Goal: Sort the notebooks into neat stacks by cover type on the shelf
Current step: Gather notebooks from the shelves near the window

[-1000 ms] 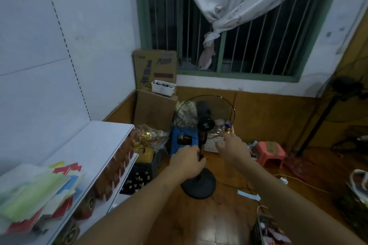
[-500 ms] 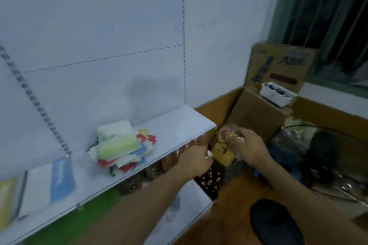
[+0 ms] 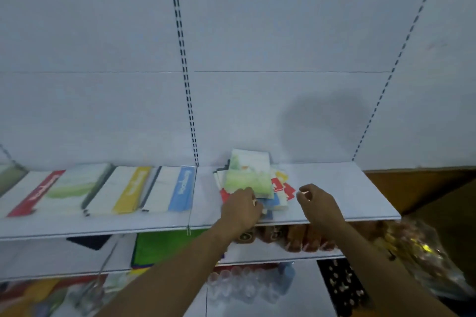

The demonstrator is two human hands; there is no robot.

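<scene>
Largely unsorted: notebooks (image 3: pixel 251 183) lie in one untidy pile at frame centre on the shelf (image 3: pixel 347 195). Left hand (image 3: pixel 242 207) rests on the pile's near edge, grip unclear; right hand (image 3: pixel 315 201) hovers beside it, fingers loosely curled, empty.

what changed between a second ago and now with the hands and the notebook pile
The left hand let go of the black fan's pole and now touches the near edge of the messy pile of green, red and blue notebooks on the white shelf. The right hand came along and hovers beside the pile. The pile looks unmoved.
</scene>
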